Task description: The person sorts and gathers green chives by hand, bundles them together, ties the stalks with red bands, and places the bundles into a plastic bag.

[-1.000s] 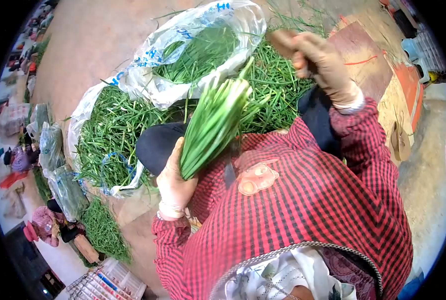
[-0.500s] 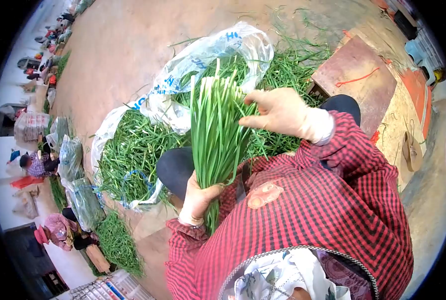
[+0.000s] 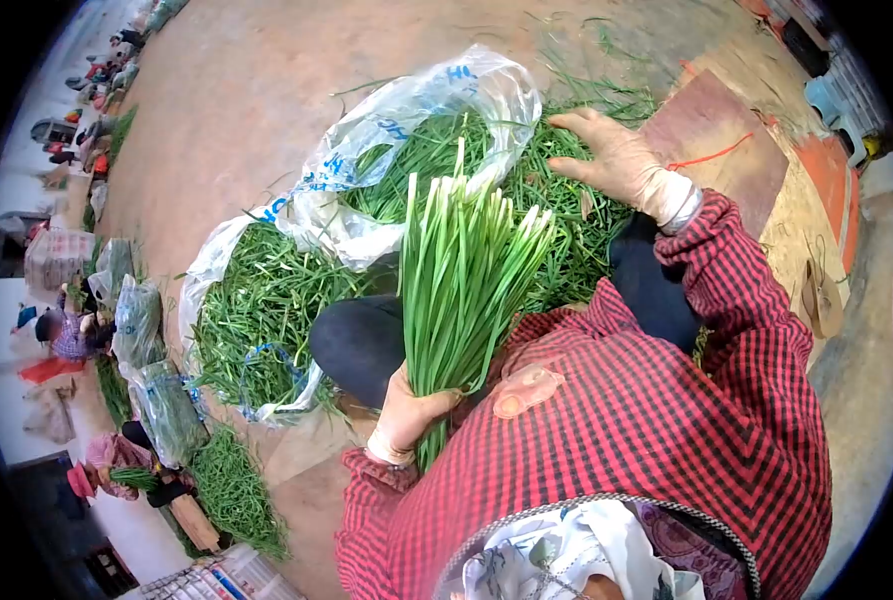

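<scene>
My left hand [image 3: 410,412], in a pale glove, is wrapped round the lower part of a bunch of garlic chives [image 3: 466,290]. The bunch stands up and fans out, its white cut ends at the top. My right hand [image 3: 611,160], gloved as well, is apart from the bunch at upper right, fingers spread and nothing visible in them. Under and beside it lies a heap of loose green leaves [image 3: 576,230]. A clear plastic bag [image 3: 366,145] with blue print lies spread beyond the bunch, with more greens in and around it.
A reddish-brown board [image 3: 711,150] with a red tie on it is at the right, near a blue plastic stool [image 3: 836,110]. At left are filled plastic bags [image 3: 171,410], a pile of greens [image 3: 231,490] and other people [image 3: 116,465] seated.
My right hand has moved away from the bunch, up and to the right, and its fingers have spread. The bunch has shifted slightly right and down, and its tops fan wider.
</scene>
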Action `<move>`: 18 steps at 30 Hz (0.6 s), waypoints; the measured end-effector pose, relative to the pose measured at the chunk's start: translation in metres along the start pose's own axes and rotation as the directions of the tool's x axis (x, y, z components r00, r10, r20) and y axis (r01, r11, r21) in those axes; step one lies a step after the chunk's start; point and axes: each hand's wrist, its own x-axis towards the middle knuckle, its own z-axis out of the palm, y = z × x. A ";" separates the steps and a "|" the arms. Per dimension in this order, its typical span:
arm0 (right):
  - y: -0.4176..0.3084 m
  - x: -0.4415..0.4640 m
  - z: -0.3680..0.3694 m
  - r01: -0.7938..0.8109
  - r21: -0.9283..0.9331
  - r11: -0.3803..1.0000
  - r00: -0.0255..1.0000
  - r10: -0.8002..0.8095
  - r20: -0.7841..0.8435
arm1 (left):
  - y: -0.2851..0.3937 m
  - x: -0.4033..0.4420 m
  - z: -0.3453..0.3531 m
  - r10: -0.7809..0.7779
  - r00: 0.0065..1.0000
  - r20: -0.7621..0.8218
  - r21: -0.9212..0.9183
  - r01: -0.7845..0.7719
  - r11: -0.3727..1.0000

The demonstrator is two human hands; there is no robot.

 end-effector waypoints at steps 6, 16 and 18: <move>-0.067 0.011 0.014 0.440 0.296 0.848 0.893 -0.448 -0.045 | -0.003 0.009 0.011 0.019 1.000 0.009 0.024 -0.020 1.000; -0.060 0.011 0.031 0.320 0.248 0.914 0.940 -0.339 0.035 | -0.008 0.009 0.015 -0.044 0.998 0.050 0.036 0.042 0.998; -0.058 0.007 0.030 0.249 0.248 0.936 0.953 -0.282 0.108 | -0.009 0.010 0.016 -0.042 0.997 0.057 0.038 0.040 0.998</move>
